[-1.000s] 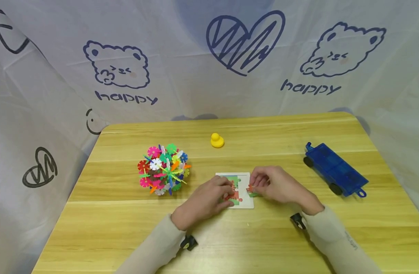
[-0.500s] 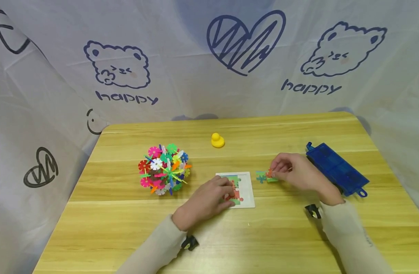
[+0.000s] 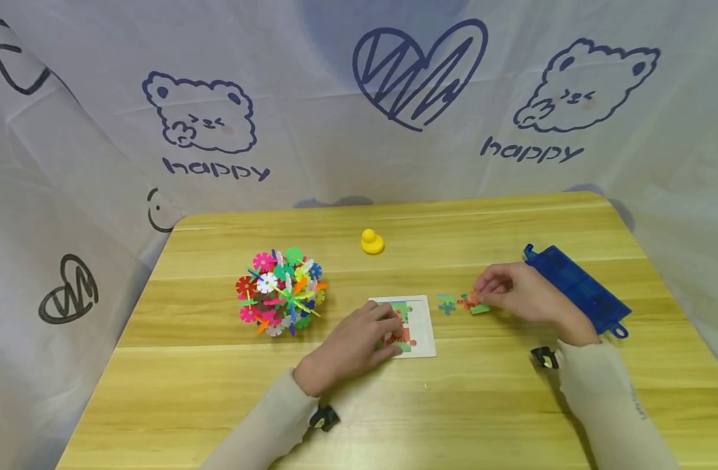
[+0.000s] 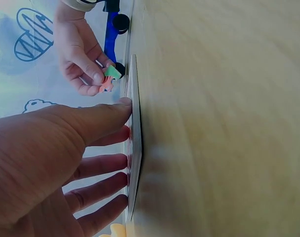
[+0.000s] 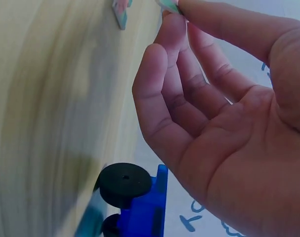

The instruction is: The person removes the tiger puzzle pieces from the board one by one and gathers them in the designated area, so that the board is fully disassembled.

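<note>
A white-framed jigsaw puzzle with green and red pieces fitted on its left side lies on the table. My left hand rests on that part with extended fingers, fingertips on its surface; in the left wrist view they touch the thin board. To the right of the board, my right hand pinches a red and green puzzle piece between thumb and fingertips. In the right wrist view only a bit of the held piece shows at the top edge. Beside it a loose green-blue puzzle piece lies on the table.
A blue toy cart with black wheels stands just right of my right hand. To the left is a ball of colourful interlocking discs. Toward the back sits a yellow rubber duck. A patterned white cloth hangs behind the table.
My right hand has moved from the board's right edge rightward and slightly back with the piece, uncovering the green-blue piece on the table. My left hand has stayed on the puzzle.
</note>
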Motion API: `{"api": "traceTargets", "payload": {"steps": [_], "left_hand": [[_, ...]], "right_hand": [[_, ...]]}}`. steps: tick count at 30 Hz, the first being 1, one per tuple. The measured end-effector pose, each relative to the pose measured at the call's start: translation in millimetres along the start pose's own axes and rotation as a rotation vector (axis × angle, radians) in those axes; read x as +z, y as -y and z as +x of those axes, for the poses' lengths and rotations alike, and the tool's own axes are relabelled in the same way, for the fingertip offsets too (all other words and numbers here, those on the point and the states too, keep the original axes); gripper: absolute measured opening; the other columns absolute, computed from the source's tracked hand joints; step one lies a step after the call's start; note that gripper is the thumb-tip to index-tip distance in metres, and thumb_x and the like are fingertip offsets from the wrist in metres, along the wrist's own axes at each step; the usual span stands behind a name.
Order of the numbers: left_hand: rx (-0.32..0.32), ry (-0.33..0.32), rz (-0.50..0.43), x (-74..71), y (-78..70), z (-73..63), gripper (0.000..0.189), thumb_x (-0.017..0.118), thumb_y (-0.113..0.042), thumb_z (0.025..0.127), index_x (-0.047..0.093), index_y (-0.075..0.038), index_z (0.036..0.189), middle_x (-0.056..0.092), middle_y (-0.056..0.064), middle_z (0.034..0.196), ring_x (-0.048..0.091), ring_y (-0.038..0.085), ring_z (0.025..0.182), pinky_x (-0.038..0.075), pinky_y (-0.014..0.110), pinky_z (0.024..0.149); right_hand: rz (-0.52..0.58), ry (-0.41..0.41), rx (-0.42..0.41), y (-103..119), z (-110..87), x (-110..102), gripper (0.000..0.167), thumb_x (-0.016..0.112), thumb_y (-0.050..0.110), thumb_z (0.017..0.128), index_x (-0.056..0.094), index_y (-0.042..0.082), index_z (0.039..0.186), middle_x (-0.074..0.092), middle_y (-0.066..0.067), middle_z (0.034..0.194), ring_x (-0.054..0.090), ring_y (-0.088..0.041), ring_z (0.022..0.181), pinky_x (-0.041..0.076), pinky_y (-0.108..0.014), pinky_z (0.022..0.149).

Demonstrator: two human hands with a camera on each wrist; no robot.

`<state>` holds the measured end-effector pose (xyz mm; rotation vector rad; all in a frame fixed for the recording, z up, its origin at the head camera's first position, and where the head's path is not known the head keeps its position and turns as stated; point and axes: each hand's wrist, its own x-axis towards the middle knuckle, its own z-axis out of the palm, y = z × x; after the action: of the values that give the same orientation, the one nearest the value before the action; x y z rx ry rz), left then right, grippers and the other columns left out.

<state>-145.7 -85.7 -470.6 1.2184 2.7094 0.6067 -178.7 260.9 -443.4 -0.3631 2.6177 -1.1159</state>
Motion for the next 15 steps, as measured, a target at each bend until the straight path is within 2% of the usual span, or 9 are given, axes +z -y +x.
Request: {"api": "traceTargets", "payload": {"steps": [9,15], "left_hand": [[0.004,0.002,0.012,-0.4,0.3,0.0,0.018,0.078,-0.032,0.103,0.075,-0.017,0.112,0.067,0.000,0.115,0.051,0.017,0.100,0.049,0.029,0.084],[0.005,-0.002,0.015,0.7,0.8,-0.4,0.017,0.078,-0.032,0.103,0.075,-0.017,0.111,0.068,-0.001,0.114,0.051,0.016,0.099,0.048,0.028,0.083]], "right_hand": [[-0.019,-0.031,0.063,-5,-0.5,-4,0.010,0.077,0.012,0.102,0.077,0.004,0.108,0.078,-0.007,0.097,0.067,-0.017,0.086,0.052,-0.022,0.070],[-0.052,-0.043,0.083,-13,0.8,-4,0.009,0.073,0.009,0.103,0.076,0.003,0.109,0.077,-0.009,0.099,0.067,-0.018,0.087,0.052,-0.025,0.072]]}}
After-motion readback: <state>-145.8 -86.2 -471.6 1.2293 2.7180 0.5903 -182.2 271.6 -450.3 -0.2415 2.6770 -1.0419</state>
